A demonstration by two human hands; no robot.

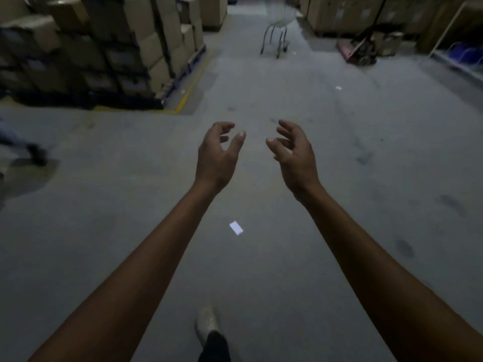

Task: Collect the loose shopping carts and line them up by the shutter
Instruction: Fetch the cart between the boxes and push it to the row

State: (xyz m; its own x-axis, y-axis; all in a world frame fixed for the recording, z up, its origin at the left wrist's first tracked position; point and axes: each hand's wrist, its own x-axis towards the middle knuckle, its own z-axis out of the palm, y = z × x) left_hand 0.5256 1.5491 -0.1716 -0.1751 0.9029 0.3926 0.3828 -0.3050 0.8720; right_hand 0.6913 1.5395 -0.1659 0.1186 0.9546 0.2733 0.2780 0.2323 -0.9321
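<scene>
Ahead, shopping cart [279, 20] (cardboard boxes [146, 37] leftward)

No legible text, label, brand, number or sign anywhere in view. Faces of the stacked cartons [146, 45] too dim and blurred to read. No readable marking on the white slip [236, 227] lying on the floor [104, 205].

A silver wire-mesh shopping cart [280, 22] on thin curved metal legs stands upright and alone far down the aisle on the grey concrete floor [261, 95], between stacked cardboard boxes [146, 43] on either side; blur hides its basket detail.
</scene>
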